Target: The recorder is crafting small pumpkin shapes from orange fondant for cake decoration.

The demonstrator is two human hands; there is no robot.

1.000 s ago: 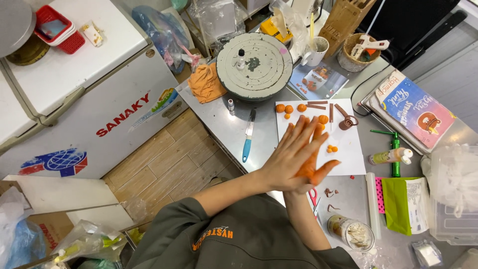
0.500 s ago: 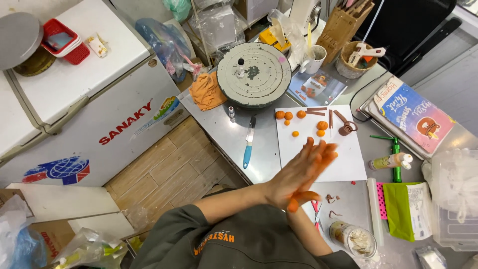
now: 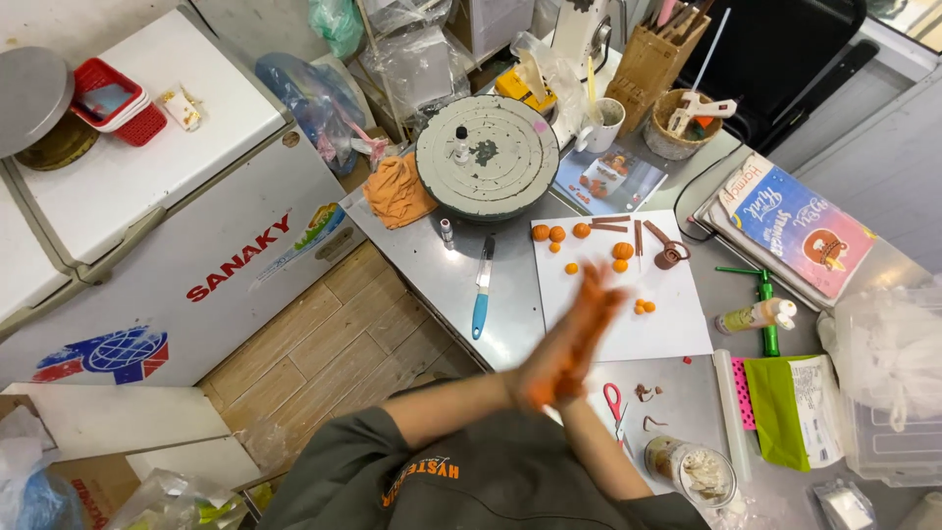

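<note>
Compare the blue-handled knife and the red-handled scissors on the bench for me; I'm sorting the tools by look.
The blue-handled knife lies left of the white board, whole in view; the red-handled scissors lie below the board, near the person, partly hidden by a forearm. The knife is one straight piece with a pale blade; the scissors show looped handles. Both lie flat on the grey benchtop, untouched by either hand.

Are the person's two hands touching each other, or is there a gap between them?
Touching. The head view shows the left hand and the right hand pressed palm to palm above the white board, no gap visible, though motion blurs the fingers.
</note>
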